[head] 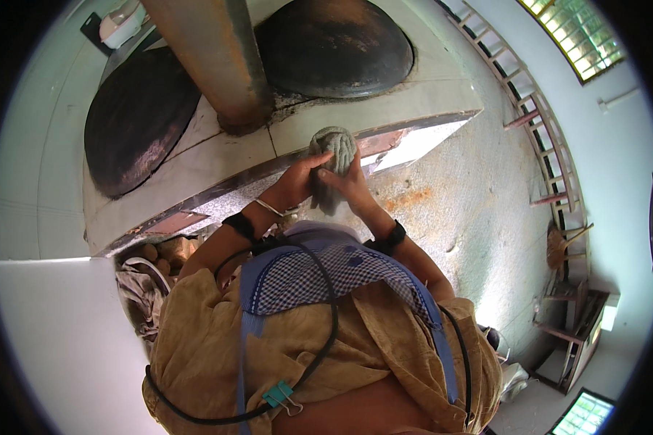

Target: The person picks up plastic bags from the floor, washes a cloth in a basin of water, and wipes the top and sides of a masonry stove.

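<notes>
A bunched grey cloth (334, 142) is held between my two hands, just in front of the tiled stove's near edge. My left hand (296, 182) grips it from the left, its thumb lying across the folds. From the other side my right hand (351, 176) closes around the same cloth, thumb pointing inward. One end of the cloth hangs below my fingers. Beyond the hands stands the tiled stove top (299, 128), with a large dark wok or wok lid (337, 49) at the right and another dark one (139, 122) at the left.
A rusty metal flue pipe (212, 60) rises between the two dark rounds. A white plastic basin (122, 24) sits at the far left. Along the right wall leans a wooden ladder (544, 125), with a broom (558, 247) near its foot. Firewood (177, 253) lies under the stove.
</notes>
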Demonstrator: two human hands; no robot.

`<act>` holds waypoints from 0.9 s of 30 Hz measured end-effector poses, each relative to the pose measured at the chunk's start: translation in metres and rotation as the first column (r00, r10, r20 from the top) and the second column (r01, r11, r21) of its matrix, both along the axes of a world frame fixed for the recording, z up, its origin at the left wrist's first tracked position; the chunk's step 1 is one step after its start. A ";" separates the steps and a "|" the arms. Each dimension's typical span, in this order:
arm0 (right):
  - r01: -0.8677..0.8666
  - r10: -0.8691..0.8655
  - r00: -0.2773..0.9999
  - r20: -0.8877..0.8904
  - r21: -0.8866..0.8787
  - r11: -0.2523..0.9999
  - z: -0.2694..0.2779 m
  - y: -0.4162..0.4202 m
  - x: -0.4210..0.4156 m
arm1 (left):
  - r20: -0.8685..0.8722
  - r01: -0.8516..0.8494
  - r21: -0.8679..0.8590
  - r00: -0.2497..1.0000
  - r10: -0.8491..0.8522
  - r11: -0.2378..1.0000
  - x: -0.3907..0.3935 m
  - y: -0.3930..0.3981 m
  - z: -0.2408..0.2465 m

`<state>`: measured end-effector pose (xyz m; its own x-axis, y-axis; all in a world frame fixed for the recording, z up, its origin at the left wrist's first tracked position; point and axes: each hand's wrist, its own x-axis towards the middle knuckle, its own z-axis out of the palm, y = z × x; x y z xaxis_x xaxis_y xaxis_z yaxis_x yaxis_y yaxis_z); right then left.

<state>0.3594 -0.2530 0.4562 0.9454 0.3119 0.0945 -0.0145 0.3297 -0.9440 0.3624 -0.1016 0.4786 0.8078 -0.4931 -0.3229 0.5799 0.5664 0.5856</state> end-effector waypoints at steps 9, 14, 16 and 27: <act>0.356 -0.162 0.890 0.427 -0.427 0.831 0.009 0.052 0.089 | 0.127 -0.316 0.123 0.945 0.301 0.941 -0.021 0.091 -0.002; 0.479 -0.048 0.821 0.569 -0.641 0.600 0.016 0.097 0.157 | 0.042 -0.397 0.193 0.917 0.397 0.897 -0.076 0.151 -0.014; 0.408 -0.022 0.891 0.453 -0.780 0.475 0.007 0.121 0.173 | 0.032 -0.420 0.270 0.903 0.428 0.866 -0.098 0.167 -0.031; 0.366 0.290 0.873 0.392 -0.920 0.141 -0.046 0.125 0.171 | -0.032 -0.421 0.266 0.895 0.444 0.867 -0.127 0.175 -0.064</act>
